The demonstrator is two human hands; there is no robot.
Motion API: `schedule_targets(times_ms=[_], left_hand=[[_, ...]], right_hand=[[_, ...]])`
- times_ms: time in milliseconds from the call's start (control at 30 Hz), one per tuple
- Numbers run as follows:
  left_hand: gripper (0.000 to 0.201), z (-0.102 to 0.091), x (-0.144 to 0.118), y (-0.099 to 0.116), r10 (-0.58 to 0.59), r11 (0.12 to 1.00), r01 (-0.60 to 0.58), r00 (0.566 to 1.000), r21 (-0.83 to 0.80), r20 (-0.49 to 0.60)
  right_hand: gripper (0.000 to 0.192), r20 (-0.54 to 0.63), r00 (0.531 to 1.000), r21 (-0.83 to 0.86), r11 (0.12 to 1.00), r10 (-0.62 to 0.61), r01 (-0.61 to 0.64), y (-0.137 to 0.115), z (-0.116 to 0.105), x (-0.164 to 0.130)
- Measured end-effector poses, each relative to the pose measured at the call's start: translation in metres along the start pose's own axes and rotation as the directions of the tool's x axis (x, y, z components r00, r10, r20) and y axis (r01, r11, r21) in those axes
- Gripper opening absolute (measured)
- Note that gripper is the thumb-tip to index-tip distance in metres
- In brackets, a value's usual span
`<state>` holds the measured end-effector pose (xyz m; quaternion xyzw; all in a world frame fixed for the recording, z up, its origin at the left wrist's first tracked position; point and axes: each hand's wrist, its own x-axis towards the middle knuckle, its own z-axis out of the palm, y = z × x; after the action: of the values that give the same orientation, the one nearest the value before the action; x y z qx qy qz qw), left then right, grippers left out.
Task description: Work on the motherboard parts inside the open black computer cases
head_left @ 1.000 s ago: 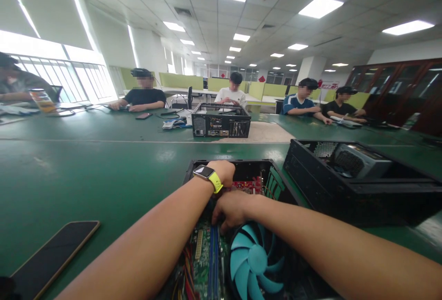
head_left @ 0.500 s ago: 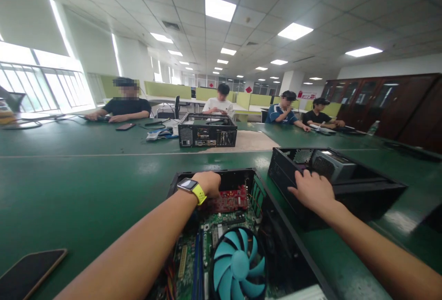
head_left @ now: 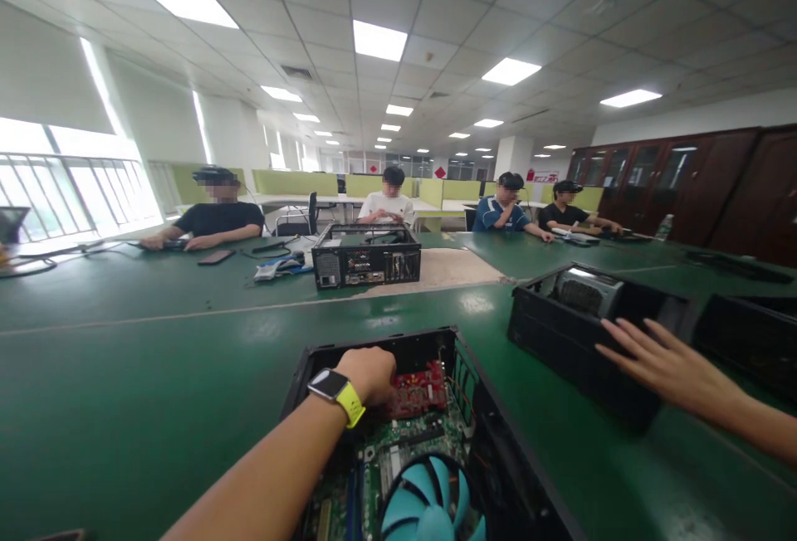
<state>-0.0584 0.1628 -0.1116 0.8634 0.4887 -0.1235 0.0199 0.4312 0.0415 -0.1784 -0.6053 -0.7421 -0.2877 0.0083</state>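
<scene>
Left hand (head_left: pixel 372 373), closed on the red expansion card (head_left: pixel 416 387) inside the open computer case (head_left: pixel 498 433) on the table (head_left: pixel 155 375); right hand (head_left: pixel 663 363), fingers spread wide, braces the neighbouring case (head_left: pixel 560 342).

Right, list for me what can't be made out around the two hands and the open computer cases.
- Left hand, head view: fingertips curl down into the near case by the red card; the grip is hidden by the knuckles.
- Blue fan: cut off by the bottom edge.
- Right hand: open with fingers spread against the second case; real contact cannot be told.
- Far case: its parts are too small.
</scene>
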Motion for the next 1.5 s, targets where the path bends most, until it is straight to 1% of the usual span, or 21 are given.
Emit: schedule_targets(times_ms=[33,67,100,133,167,200,267,333,367,433,500,567,633,700,733,800,933,1100,1200,1300,1500], left_hand=[[0.026,0.001,0.000,0.001,0.001,1.000,-0.001,1.000,-0.004,0.019],[0.026,0.001,0.000,0.002,0.000,1.000,0.001,0.999,-0.005,0.041],[0.027,0.002,0.000,0.003,-0.001,1.000,0.001,0.998,0.001,0.058],[0.028,0.002,0.001,0.004,-0.001,1.000,0.001,0.998,0.010,0.069],[0.029,0.003,0.002,0.005,-0.003,1.000,0.002,0.997,0.019,0.073],[0.029,0.002,0.003,0.006,-0.006,1.000,0.004,0.997,0.023,0.073],[0.030,0.001,0.005,0.007,-0.011,1.000,0.010,0.997,0.019,0.072],[0.029,0.000,0.007,0.008,-0.018,1.000,0.017,0.997,0.010,0.072],[0.028,-0.001,0.007,0.007,-0.021,1.000,0.020,0.998,0.007,0.067],[0.027,-0.001,0.008,0.005,-0.031,1.000,0.030,0.998,0.002,0.055],[0.026,-0.001,0.007,0.003,-0.039,0.999,0.039,0.998,-0.001,0.042],[0.025,0.001,0.007,0.000,-0.049,0.999,0.049,0.998,0.002,0.036],[0.024,0.003,0.006,-0.003,-0.055,0.998,0.055,0.998,0.006,0.041],[0.023,0.004,0.006,-0.005,-0.060,0.998,0.060,0.997,0.005,0.043],[0.023,0.005,0.006,-0.005,-0.061,0.998,0.061,0.997,0.003,0.043],[0.025,0.005,0.007,-0.007,-0.061,0.998,0.061,0.997,-0.003,0.046],[0.024,0.004,0.009,-0.007,-0.048,0.999,0.049,0.997,-0.010,0.062],[0.023,0.003,0.011,-0.007,-0.038,0.999,0.039,0.995,-0.007,0.094],[0.027,0.004,0.013,-0.009,-0.026,1.000,0.026,0.994,-0.003,0.104],[0.027,0.005,0.017,-0.011,-0.009,1.000,0.009,0.994,-0.006,0.110],[0.024,0.007,0.020,-0.011,0.017,1.000,-0.016,0.995,-0.007,0.103]], right_hand=[[0.055,-0.013,0.995,-0.041,0.995,0.095,-0.096,0.006,0.010,0.015],[0.056,-0.033,0.972,-0.081,0.969,0.231,-0.233,0.004,0.018,0.032],[0.054,-0.043,0.933,-0.103,0.927,0.359,-0.361,-0.004,0.024,0.051],[0.050,-0.041,0.884,-0.095,0.879,0.465,-0.467,-0.019,0.027,0.070],[0.046,-0.010,0.854,-0.052,0.852,0.520,-0.520,-0.039,0.027,0.089],[0.043,0.043,0.849,0.037,0.849,0.526,-0.528,-0.061,0.023,0.105],[0.040,0.138,0.871,0.319,0.812,0.471,-0.489,-0.109,0.001,0.131],[0.038,0.165,0.908,0.583,0.704,0.385,-0.405,-0.149,-0.036,0.144],[0.038,0.152,0.933,0.662,0.667,0.327,-0.342,-0.166,-0.058,0.146],[0.042,0.106,0.975,0.709,0.673,0.195,-0.211,-0.194,-0.104,0.146],[0.043,0.105,0.993,0.664,0.740,0.049,-0.107,-0.219,-0.145,0.141],[0.042,0.184,0.975,0.605,0.796,-0.121,-0.015,-0.244,-0.172,0.137],[0.042,0.285,0.920,0.569,0.820,-0.270,0.064,-0.269,-0.184,0.134],[0.044,0.337,0.881,0.541,0.834,-0.331,0.106,-0.288,-0.186,0.133],[0.044,0.350,0.875,0.529,0.842,-0.333,0.109,-0.295,-0.184,0.134],[0.044,0.349,0.888,0.504,0.859,-0.300,0.092,-0.303,-0.179,0.136],[0.041,0.328,0.915,0.455,0.888,-0.236,0.066,-0.303,-0.176,0.146],[0.040,0.383,0.895,0.423,0.905,-0.228,0.050,-0.302,-0.175,0.176],[0.036,0.345,0.931,0.440,0.896,-0.117,-0.050,-0.303,-0.166,0.194],[0.034,0.272,0.962,0.437,0.892,-0.013,-0.112,-0.305,-0.152,0.199],[0.035,0.203,0.979,0.424,0.900,0.011,-0.098,-0.312,-0.140,0.190]])
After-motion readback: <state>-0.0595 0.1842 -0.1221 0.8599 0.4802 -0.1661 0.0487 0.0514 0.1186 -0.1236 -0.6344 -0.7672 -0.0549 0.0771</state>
